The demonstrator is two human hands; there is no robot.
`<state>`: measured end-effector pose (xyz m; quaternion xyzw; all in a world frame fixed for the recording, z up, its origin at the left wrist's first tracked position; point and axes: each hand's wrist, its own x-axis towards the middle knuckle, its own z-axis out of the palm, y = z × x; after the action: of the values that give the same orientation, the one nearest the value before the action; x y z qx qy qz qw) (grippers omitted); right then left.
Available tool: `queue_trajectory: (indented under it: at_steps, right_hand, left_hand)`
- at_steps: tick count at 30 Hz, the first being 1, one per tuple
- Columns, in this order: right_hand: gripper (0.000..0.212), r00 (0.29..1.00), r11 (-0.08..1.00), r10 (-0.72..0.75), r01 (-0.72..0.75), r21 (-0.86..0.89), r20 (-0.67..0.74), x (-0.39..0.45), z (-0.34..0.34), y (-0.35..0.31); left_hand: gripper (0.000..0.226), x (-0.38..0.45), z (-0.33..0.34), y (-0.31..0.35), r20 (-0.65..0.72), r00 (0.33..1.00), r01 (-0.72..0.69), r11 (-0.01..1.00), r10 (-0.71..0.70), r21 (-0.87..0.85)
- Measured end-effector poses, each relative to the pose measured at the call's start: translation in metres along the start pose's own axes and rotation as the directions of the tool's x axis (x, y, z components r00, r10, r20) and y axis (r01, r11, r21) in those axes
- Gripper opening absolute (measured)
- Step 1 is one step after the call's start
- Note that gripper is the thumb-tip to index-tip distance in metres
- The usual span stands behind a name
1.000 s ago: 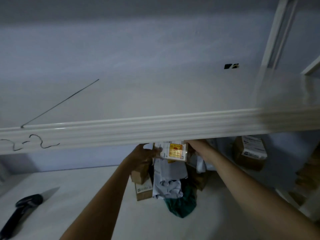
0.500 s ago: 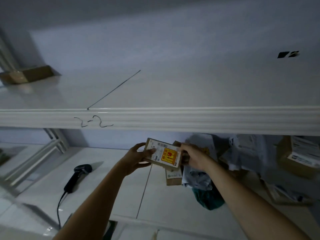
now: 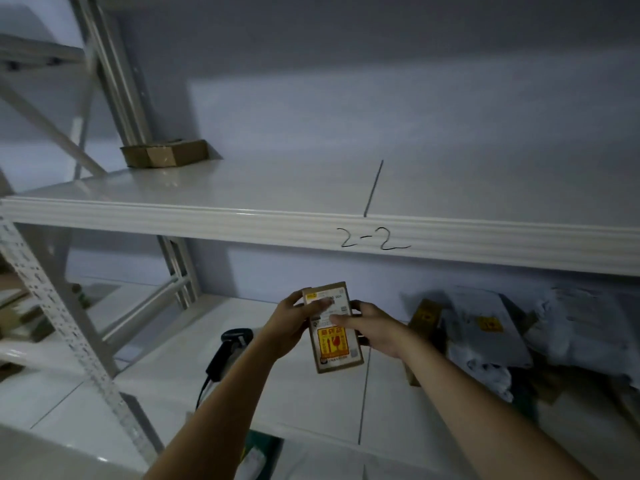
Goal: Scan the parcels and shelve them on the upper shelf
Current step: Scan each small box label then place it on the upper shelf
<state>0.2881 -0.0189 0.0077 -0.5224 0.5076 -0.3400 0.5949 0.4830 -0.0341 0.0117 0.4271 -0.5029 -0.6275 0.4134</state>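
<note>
Both hands hold a small cardboard parcel (image 3: 334, 344) with a white label and a yellow-orange fragile sticker, end-on, above the lower shelf. My left hand (image 3: 289, 323) grips its left edge, thumb across the label. My right hand (image 3: 372, 327) grips the right edge, thumb on the face. The white upper shelf (image 3: 242, 220), marked "2-2", runs just above; one flat cardboard parcel (image 3: 164, 154) lies at its far left. A black handheld scanner (image 3: 227, 351) lies on the lower shelf, below my left hand.
A heap of parcels (image 3: 485, 327), grey mailer bags and brown boxes, fills the right of the lower shelf (image 3: 304, 396). A perforated upright post (image 3: 65, 323) and diagonal braces stand at the left. A green item (image 3: 259, 452) shows below the shelf edge.
The parcel has been drawn left and out from the heap and turned from lying crosswise to end-on. The view swung left, so the shelf's left end and the parcel on it show.
</note>
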Motion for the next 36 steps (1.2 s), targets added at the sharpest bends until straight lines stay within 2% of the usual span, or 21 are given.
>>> queue_trajectory:
  at_steps: [4, 8, 13, 18, 23, 28, 33, 36]
  right_hand:
    - [0.041, 1.0, 0.996, 0.001, 0.001, 0.087, -0.02, 0.018, 0.037, 0.001]
    - [0.042, 0.999, 0.998, 0.034, -0.034, 0.047, 0.007, 0.043, 0.064, -0.001]
    - [0.046, 0.997, 0.999, 0.045, -0.043, -0.026, 0.066, 0.089, 0.086, -0.01]
    - [0.055, 0.995, 0.997, 0.044, -0.039, -0.064, 0.088, 0.15, 0.095, -0.01]
    - [0.056, 0.983, 0.997, 0.079, -0.079, -0.008, 0.168, 0.196, 0.103, -0.016]
    - [0.044, 0.968, 0.999, 0.051, -0.05, -0.009, 0.245, 0.228, 0.112, -0.022]
    - [0.031, 0.969, 0.997, 0.077, -0.069, -0.042, 0.235, 0.241, 0.128, -0.02]
    - [0.036, 0.988, 0.996, 0.057, -0.047, -0.074, 0.143, 0.248, 0.138, -0.021]
  left_hand:
    - [0.049, -0.01, -0.046, -0.008, 0.015, 0.998, 0.066, 0.994, -0.067, 0.084]
    - [0.042, -0.01, -0.081, -0.01, 0.002, 0.996, 0.086, 0.991, -0.087, 0.106]
    - [0.051, 0.009, -0.127, -0.011, -0.033, 0.996, 0.089, 0.987, -0.086, 0.137]
    - [0.057, 0.035, -0.169, -0.008, -0.072, 0.992, 0.121, 0.945, -0.103, 0.303]
    - [0.031, 0.058, -0.198, 0.011, -0.081, 0.983, 0.182, 0.918, -0.163, 0.352]
    - [0.029, 0.082, -0.223, 0.015, -0.087, 0.984, 0.176, 0.898, -0.154, 0.403]
    - [0.036, 0.091, -0.248, 0.004, -0.081, 0.981, 0.195, 0.912, -0.178, 0.36]
    - [0.034, 0.099, -0.265, -0.001, -0.122, 0.975, 0.219, 0.906, -0.187, 0.361]
